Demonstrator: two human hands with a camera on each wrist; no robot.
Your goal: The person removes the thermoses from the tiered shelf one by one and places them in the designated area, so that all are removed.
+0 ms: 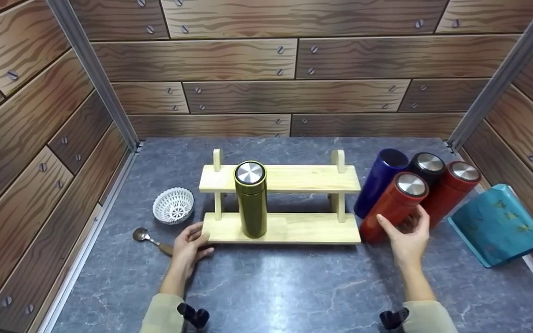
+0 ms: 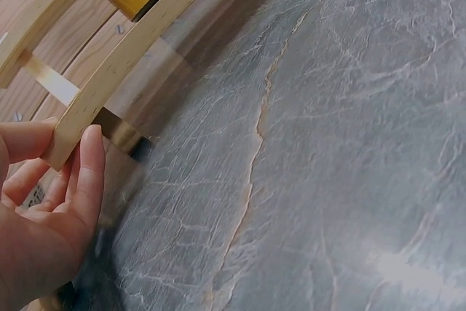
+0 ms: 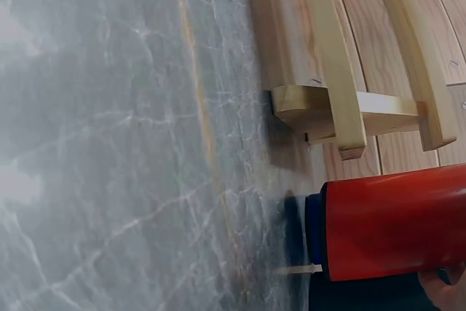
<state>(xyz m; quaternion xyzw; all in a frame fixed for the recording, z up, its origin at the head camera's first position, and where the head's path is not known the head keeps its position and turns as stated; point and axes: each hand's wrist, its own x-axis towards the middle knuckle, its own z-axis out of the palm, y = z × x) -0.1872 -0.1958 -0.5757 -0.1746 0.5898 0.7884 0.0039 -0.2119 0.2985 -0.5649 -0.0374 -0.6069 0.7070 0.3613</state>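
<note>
My left hand [image 1: 188,247] pinches the left end of the lower board of a two-tier wooden shelf [image 1: 312,226], thumb above and fingers below. On that board stands a gold-green thermos flask [image 1: 253,208] with a silver lid. Right of the shelf, my right hand [image 1: 407,240] grips a bright red thermos flask [image 1: 393,206] between thumb and fingers. The right wrist view shows this red flask [image 3: 393,223] with its base close over the table, beside the shelf's end. Grouped behind it are a blue flask [image 1: 377,185], a black flask [image 1: 428,164] and a darker red flask [image 1: 454,192].
A white woven basket [image 1: 174,206] sits left of the shelf, with a wooden-handled spoon [image 1: 153,240] in front of it. At the far right lies a teal pouch [image 1: 498,226]. Wood-patterned walls [image 1: 238,60] enclose the grey marbled table [image 1: 294,286].
</note>
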